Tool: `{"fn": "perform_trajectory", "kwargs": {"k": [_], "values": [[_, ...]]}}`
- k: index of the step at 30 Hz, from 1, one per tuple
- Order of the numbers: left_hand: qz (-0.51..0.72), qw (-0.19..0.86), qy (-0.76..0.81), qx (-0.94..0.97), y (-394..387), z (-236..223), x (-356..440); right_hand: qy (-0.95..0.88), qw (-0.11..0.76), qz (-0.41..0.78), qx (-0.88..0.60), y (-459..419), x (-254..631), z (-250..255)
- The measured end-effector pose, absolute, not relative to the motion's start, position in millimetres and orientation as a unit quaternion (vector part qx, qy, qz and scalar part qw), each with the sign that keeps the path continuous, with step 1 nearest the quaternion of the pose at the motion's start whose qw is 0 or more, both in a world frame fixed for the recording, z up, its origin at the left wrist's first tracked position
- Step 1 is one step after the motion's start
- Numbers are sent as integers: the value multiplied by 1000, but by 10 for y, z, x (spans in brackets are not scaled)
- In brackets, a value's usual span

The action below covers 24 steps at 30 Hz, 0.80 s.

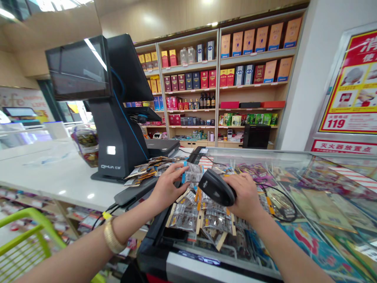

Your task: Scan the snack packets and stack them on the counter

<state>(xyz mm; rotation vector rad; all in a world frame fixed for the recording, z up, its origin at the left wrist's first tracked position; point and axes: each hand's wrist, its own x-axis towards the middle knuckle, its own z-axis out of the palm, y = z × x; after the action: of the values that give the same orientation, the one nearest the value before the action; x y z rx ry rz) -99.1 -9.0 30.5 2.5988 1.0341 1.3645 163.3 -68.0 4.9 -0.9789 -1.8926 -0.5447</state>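
Observation:
My left hand (168,184) pinches the blue-edged end of a small clear snack packet (193,173). Wrapped round a black handheld barcode scanner (216,188), my right hand (244,194) holds it just right of that packet, its head over the packet's right edge. Below both hands, a heap of similar clear packets (184,216) with tan and orange edges lies on the glass top of a display freezer (282,157). Another pile of packets (150,169) rests on the counter, left of my left hand. The scanner's black cable (294,208) loops to the right.
A dark checkout terminal (118,129) stands on the white counter (73,177), with a tub of wrapped goods (88,147) beside it. At lower left is a green shopping basket (35,228). Shelves of boxes and bottles (191,88) line the back wall.

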Motion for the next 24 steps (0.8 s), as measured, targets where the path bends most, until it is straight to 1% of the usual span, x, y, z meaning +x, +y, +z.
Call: {"fn": "perform_trajectory", "kwargs": {"k": [4,6,7,10,12,15,18,21,24], "values": [[456,164,349,802,104,152,-765,-739,471,-253,-410,-628,1736,9],[445,194,359,797,208,53,-635,-735,470,-260,-414,-601,1775,-17],[431,184,368,803,249,10,-585,-736,468,-262,-414,-591,1788,-28],[388,91,398,826,304,-43,-551,-739,461,-261,-417,-577,1805,-47],[381,24,410,828,302,0,-653,-739,459,-262,-417,-580,1805,-45],[390,-52,418,819,313,159,-997,-740,458,-263,-416,-589,1801,-33],[368,-131,454,801,375,333,-1491,-742,458,-258,-417,-594,1792,-21],[292,-206,546,758,432,427,-1975,-741,459,-254,-419,-599,1774,-17],[191,-238,603,737,415,452,-2298,-742,457,-252,-420,-600,1757,-25]]}}
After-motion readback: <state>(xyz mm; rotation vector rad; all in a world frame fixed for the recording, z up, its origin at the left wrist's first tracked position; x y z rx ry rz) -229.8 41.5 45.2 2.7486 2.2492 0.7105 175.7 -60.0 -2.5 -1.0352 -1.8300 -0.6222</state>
